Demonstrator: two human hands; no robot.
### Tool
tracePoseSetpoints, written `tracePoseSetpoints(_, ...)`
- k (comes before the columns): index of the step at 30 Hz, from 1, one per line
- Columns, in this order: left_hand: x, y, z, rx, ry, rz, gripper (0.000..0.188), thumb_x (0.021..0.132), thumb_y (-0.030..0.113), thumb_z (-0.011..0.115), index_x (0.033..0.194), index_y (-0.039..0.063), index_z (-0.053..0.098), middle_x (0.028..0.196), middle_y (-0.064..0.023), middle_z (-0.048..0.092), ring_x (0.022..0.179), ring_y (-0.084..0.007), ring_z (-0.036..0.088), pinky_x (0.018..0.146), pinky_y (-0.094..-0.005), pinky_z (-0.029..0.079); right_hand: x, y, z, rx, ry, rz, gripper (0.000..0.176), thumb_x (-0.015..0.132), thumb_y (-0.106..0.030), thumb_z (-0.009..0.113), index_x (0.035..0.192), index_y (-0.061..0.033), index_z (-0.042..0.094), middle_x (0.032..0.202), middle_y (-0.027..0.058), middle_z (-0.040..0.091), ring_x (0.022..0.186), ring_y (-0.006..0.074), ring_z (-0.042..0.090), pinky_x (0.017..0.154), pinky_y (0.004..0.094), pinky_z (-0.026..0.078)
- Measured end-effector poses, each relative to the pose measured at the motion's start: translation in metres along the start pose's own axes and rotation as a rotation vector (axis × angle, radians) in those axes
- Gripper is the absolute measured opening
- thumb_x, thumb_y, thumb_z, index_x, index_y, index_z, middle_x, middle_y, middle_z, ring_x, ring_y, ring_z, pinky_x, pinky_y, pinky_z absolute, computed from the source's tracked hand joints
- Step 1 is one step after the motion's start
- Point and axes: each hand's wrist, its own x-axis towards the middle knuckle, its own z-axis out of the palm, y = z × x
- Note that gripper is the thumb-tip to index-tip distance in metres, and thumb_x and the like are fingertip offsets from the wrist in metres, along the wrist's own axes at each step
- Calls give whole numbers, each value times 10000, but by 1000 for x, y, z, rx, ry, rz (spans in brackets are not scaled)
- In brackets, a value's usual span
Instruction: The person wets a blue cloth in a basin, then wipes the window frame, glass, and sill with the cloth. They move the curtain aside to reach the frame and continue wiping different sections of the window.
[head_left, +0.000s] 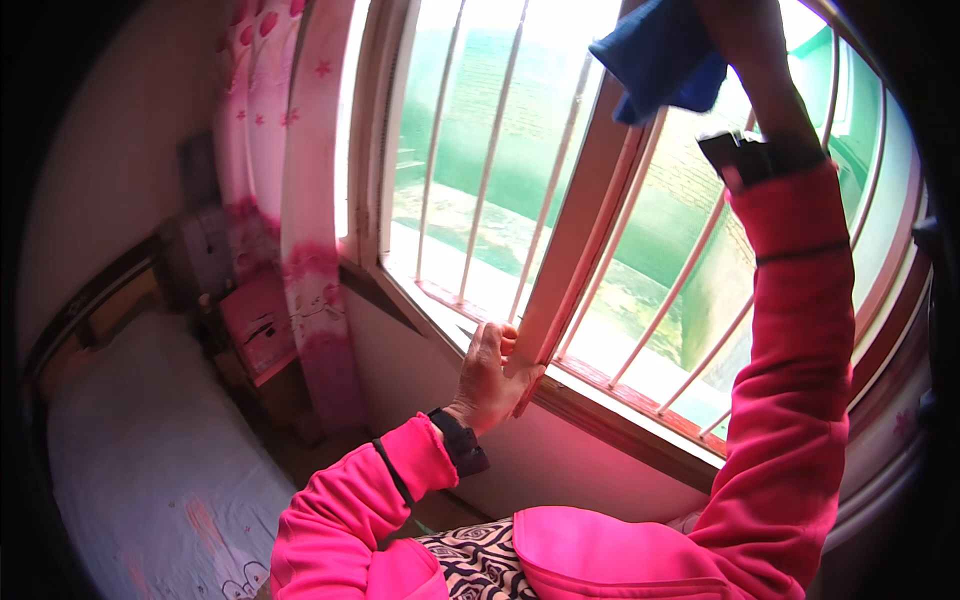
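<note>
My left hand (491, 377) grips the lower end of the upright window frame post (568, 247), with its thumb on one side and fingers on the other. High at the top right, my right hand (739, 26) is raised and partly cut off by the picture's edge. A blue cloth (667, 64) hangs from it in front of the upper window. The right fingers are hidden, so their hold on the cloth shows only in part. Both wrists carry dark bands below bright pink sleeves.
Metal window bars (491, 150) stand behind the frame, above a wooden sill (622, 431). Pink and white curtains (319, 262) hang at the left, beside a small pink-topped cabinet (259, 326). A bed (157, 442) with a pale sheet lies at the lower left.
</note>
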Motion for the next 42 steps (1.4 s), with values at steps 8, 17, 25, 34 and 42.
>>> tracePoseSetpoints(8,40,-30,65,-47,0,45,494,752,75,832,1085,46,469,1025,-123,518,891,-247,606,761,-350,556,15,35,37,710,-168,78,314,986,-203,488,768,-14,614,733,106,608,673,211,568,629,343,462)
tracePoseSetpoints(17,42,-42,81,-73,54,77,425,747,33,808,1042,40,502,987,-104,515,871,-219,581,742,-331,539,-97,10,59,344,-62,296,197,962,-142,520,1042,2,628,1015,96,613,877,230,587,766,336,472)
tracePoseSetpoints(25,14,-65,41,-239,-190,209,310,773,-20,712,1042,34,567,1158,-166,593,1071,-331,610,889,-384,524,-263,-86,80,-483,-566,-21,352,762,-83,627,1101,-2,676,1416,145,541,1018,308,610,927,418,469)
tracePoseSetpoints(34,6,-184,-89,-327,-281,-164,115,841,-67,640,907,21,606,1018,-91,633,930,-168,655,808,-280,547,-346,-192,128,-360,-657,428,443,686,-24,693,1125,21,650,1395,163,544,1117,348,602,954,452,460)
tracePoseSetpoints(42,18,-257,-177,-340,-225,-418,69,887,-11,645,935,35,627,913,-15,653,848,-83,640,779,-248,519,-399,-198,262,-425,-909,317,434,812,-121,572,1233,-29,623,1478,106,437,1212,345,479,1055,460,371)
